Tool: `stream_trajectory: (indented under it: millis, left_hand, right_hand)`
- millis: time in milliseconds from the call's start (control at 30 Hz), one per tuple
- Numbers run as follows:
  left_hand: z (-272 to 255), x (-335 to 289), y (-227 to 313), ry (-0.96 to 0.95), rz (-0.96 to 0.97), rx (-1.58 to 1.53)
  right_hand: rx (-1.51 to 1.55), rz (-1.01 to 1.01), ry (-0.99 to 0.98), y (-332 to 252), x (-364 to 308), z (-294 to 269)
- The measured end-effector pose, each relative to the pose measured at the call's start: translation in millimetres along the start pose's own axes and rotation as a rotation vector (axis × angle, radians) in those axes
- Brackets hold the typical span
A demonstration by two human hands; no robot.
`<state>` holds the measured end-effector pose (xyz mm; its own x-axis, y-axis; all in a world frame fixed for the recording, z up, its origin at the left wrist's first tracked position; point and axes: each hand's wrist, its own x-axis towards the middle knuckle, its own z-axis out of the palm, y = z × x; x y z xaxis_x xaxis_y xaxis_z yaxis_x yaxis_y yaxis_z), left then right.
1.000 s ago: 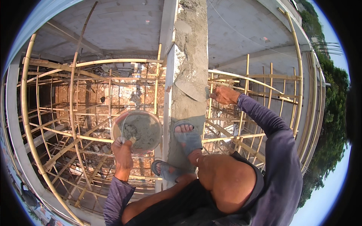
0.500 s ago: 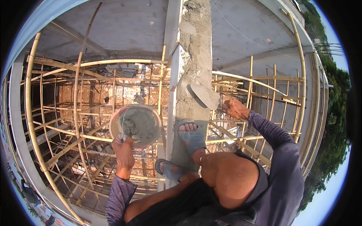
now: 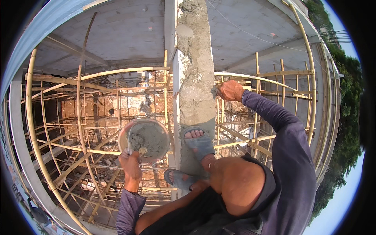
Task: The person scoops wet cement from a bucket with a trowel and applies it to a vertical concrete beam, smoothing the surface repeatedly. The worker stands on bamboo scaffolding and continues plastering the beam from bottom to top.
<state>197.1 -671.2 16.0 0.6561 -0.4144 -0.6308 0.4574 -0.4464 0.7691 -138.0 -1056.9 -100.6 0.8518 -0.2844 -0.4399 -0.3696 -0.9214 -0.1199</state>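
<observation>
My left hand (image 3: pixel 131 166) is closed on the thin wire handle of a round bucket (image 3: pixel 122 137), which hangs beside the wall on the left. Wet grey mortar (image 3: pixel 150 138) fills much of it. My right hand (image 3: pixel 231 91) is closed at the right edge of the wall top (image 3: pixel 196 109), gripping a trowel (image 3: pixel 215 90). Only a small grey part of the trowel stands out by my fingers; its blade hardly shows against the mortar. The wall top carries rough grey mortar, smoother near my feet and lumpier farther off.
My sandalled feet (image 3: pixel 196 138) are on and beside the narrow wall top. Bamboo scaffold poles (image 3: pixel 80 113) cross on both sides, high over rubble-strewn ground (image 3: pixel 129 98). Grey block walls (image 3: pixel 250 35) stand beyond, and trees (image 3: pixel 340 117) rise at the far right.
My right hand has moved up and left, to the wall's edge; the trowel blade, plain to see before, now hardly shows. The bucket and my left hand sit slightly lower and farther right in view.
</observation>
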Motion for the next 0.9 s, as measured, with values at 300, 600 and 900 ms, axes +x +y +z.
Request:
stream_trajectory:
  millis: [300,600,900]
  left_hand:
    - [-10,-5,-1,-0.036,-0.011,0.076]
    - [-10,4,-6,-0.053,-0.004,0.108]
    - [-8,1,-2,-0.041,0.007,0.067]
  right_hand:
    - [0.204,0.306,-0.149,-61,-91,-9]
    - [0.044,0.336,0.025,-70,-86,7]
    - [0.122,0.382,0.011,-102,-91,11]
